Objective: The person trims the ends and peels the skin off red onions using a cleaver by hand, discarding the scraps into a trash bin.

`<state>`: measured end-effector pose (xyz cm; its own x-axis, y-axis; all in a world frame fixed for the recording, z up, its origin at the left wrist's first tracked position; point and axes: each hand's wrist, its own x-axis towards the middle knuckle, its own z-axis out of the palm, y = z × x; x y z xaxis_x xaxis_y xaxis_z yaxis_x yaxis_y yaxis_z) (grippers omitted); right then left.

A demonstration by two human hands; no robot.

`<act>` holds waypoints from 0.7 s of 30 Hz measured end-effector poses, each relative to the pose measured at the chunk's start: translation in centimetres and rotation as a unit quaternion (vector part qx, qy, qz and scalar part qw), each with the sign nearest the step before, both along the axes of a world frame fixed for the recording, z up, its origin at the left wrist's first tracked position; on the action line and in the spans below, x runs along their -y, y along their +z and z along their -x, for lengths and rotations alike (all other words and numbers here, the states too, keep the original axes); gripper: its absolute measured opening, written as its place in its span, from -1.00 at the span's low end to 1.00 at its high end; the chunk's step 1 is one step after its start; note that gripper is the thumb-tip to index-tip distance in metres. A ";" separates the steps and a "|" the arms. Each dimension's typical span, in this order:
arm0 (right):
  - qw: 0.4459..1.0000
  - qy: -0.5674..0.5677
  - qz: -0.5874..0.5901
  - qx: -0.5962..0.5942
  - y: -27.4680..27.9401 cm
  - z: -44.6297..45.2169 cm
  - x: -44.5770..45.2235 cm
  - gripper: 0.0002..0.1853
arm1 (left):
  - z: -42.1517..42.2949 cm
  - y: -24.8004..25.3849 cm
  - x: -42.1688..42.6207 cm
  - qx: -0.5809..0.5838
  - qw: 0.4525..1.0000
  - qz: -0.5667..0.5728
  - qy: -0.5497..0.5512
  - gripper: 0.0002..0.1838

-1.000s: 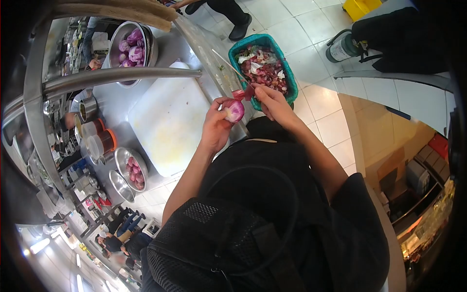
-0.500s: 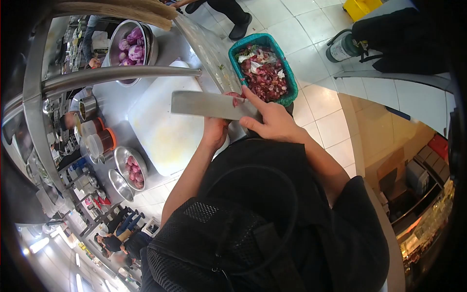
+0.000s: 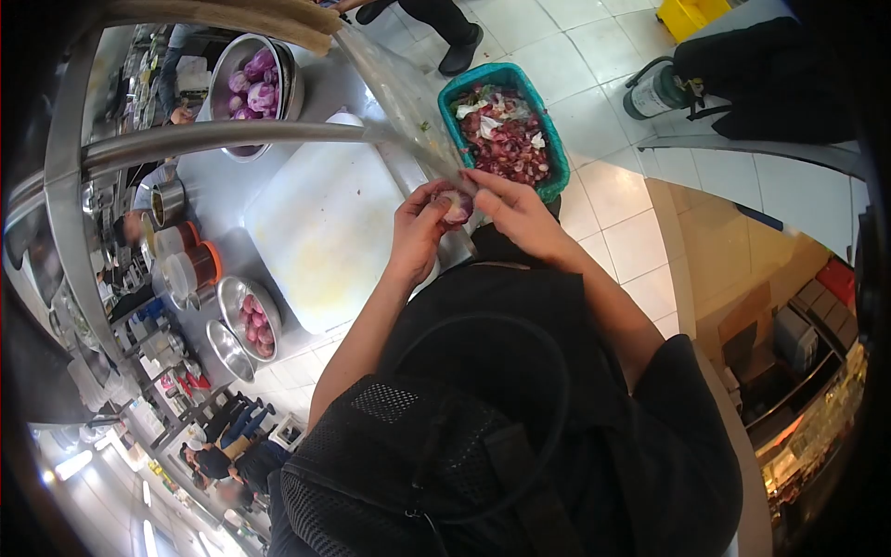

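My left hand (image 3: 419, 232) is closed around a red onion (image 3: 455, 208), whose pale cut part shows between the fingers. Right beside it, my right hand (image 3: 522, 219) grips a cleaver (image 3: 434, 160); its blade is smeared by motion and points up and to the left. Both hands are over the table's near edge. Just beyond them stands a teal bin (image 3: 561, 160) filled with onion skins and scraps. A white cutting board (image 3: 316, 232) lies on the steel table to the left of my hands.
A metal bowl of peeled purple onions (image 3: 258, 82) stands at the upper left, behind a steel rail (image 3: 223, 137). Another bowl holds unpeeled onions (image 3: 255, 325), with a smaller metal bowl (image 3: 228, 351) beside it. A person's leg (image 3: 455, 32) shows beyond the bin.
The cleaver has swung from lying flat across my left hand to a blurred slant up-left. The onion and my left hand's fingers, hidden behind the blade before, now show.
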<state>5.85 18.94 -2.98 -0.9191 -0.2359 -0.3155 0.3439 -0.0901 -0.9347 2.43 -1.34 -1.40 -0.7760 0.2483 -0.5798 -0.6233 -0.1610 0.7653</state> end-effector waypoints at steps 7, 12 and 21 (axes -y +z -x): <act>0.986 -0.066 0.129 0.081 -1.6 1.2 -0.5 -0.36 | 0.1 0.8 -0.3 0.000 0.998 -0.066 -0.023 -0.47; 0.990 -0.091 0.083 0.072 -4.0 1.9 -0.2 -0.31 | -0.1 0.9 0.5 0.007 0.994 -0.105 -0.012 -0.55; 0.996 0.016 -0.058 -0.067 -1.7 0.8 -0.4 -0.22 | 0.3 -0.4 0.4 -0.020 0.999 0.029 0.015 -0.65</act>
<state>5.06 19.32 -4.72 -0.9473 -0.2348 -0.2180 0.2170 0.0306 -0.9757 2.11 -1.76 -1.84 -0.8060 0.1905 -0.5604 -0.5869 -0.1338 0.7985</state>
